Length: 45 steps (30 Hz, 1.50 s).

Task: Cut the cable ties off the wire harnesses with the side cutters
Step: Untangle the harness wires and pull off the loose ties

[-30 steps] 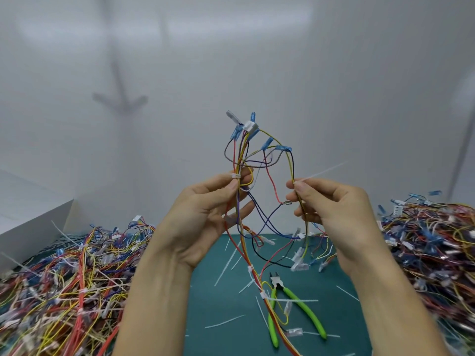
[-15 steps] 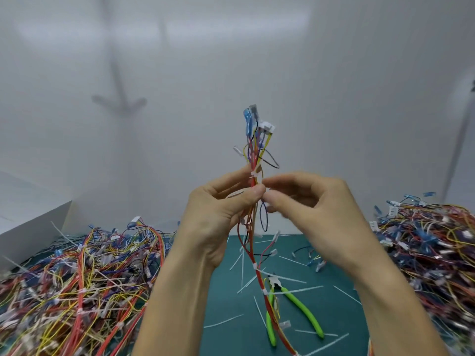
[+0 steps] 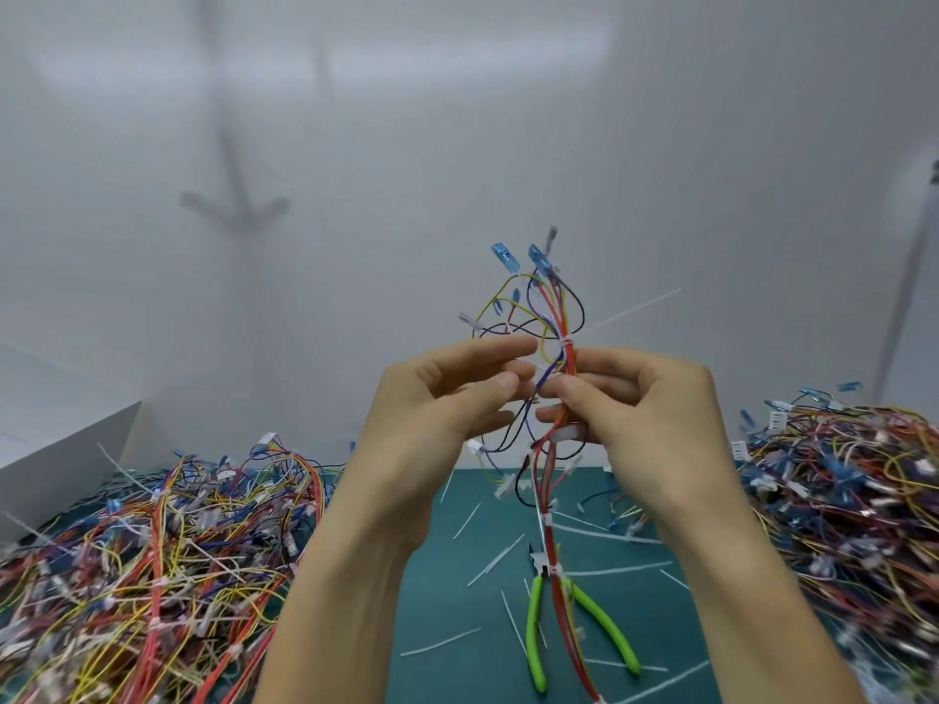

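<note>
wire harness: one, red/yellow/blue wires, blue terminals, upright above the cutting mat
cable tie: white, long tail, just above my thumb
right hand: pinching it
left hand: half-curled, grip unclear tbh
side cutters: one pair, on the mat

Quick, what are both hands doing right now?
Left hand: fingertips at the wire harness, grip cannot be told.
Right hand: pinches the wire harness.

Bright diffuse light, likely overhead; faint blurred shadow on wall; edges bowed; overall slightly soft.
</note>
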Each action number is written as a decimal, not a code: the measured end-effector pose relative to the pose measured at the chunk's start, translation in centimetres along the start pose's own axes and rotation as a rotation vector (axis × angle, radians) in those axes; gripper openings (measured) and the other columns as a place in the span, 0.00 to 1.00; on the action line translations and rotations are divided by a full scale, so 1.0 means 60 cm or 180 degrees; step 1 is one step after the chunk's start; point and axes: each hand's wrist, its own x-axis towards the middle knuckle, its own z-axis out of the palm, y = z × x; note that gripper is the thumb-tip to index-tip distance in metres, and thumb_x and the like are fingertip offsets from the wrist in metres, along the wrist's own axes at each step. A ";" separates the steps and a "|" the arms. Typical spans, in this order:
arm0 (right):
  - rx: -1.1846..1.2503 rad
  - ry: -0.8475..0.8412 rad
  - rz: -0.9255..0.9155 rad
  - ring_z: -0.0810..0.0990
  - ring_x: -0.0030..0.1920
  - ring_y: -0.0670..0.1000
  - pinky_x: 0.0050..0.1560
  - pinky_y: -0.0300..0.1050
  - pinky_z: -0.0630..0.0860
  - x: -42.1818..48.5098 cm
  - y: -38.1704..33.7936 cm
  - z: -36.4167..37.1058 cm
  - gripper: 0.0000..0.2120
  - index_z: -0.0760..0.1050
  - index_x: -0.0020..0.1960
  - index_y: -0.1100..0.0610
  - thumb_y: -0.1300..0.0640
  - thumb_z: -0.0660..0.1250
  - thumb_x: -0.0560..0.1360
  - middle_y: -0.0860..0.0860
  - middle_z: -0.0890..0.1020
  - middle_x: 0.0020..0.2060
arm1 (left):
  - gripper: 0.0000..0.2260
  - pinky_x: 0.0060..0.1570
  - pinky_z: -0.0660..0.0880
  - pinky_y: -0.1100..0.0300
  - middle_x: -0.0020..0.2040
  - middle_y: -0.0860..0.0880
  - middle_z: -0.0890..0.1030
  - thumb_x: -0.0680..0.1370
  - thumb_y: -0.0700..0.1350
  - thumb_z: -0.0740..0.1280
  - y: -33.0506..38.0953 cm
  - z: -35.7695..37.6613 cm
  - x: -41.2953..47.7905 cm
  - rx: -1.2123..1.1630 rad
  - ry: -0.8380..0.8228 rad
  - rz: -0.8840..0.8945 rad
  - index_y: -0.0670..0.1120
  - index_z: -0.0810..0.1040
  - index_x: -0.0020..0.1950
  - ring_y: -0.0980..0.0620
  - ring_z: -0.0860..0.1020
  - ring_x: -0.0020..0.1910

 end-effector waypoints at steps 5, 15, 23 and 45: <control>0.0473 0.0178 0.0126 0.87 0.37 0.50 0.35 0.40 0.83 0.006 0.000 -0.010 0.14 0.79 0.45 0.53 0.69 0.62 0.80 0.49 0.87 0.36 | 0.12 0.51 0.81 0.57 0.48 0.53 0.85 0.75 0.37 0.72 -0.012 -0.030 0.008 0.0618 0.0991 0.0067 0.50 0.82 0.55 0.60 0.83 0.46; 0.1178 0.0266 0.0219 0.87 0.42 0.55 0.38 0.38 0.81 0.015 0.007 -0.032 0.11 0.79 0.52 0.58 0.68 0.59 0.81 0.53 0.87 0.41 | 0.07 0.47 0.79 0.61 0.44 0.48 0.87 0.78 0.45 0.69 -0.033 -0.056 0.009 0.1015 -0.0029 -0.0658 0.44 0.85 0.47 0.50 0.86 0.45; 0.1258 0.0271 0.0287 0.87 0.41 0.55 0.36 0.38 0.81 0.017 0.008 -0.039 0.11 0.80 0.52 0.58 0.67 0.59 0.81 0.53 0.87 0.42 | 0.10 0.34 0.79 0.65 0.44 0.46 0.87 0.72 0.50 0.70 -0.006 -0.080 -0.003 0.0700 -0.0210 -0.0497 0.47 0.86 0.47 0.55 0.80 0.28; 0.1331 -0.0033 0.0234 0.87 0.42 0.55 0.38 0.39 0.81 0.013 0.011 -0.018 0.10 0.82 0.53 0.56 0.64 0.63 0.80 0.54 0.87 0.42 | 0.16 0.54 0.77 0.66 0.50 0.50 0.86 0.70 0.49 0.73 -0.007 -0.043 -0.004 0.0776 -0.0953 -0.0346 0.46 0.82 0.56 0.54 0.83 0.54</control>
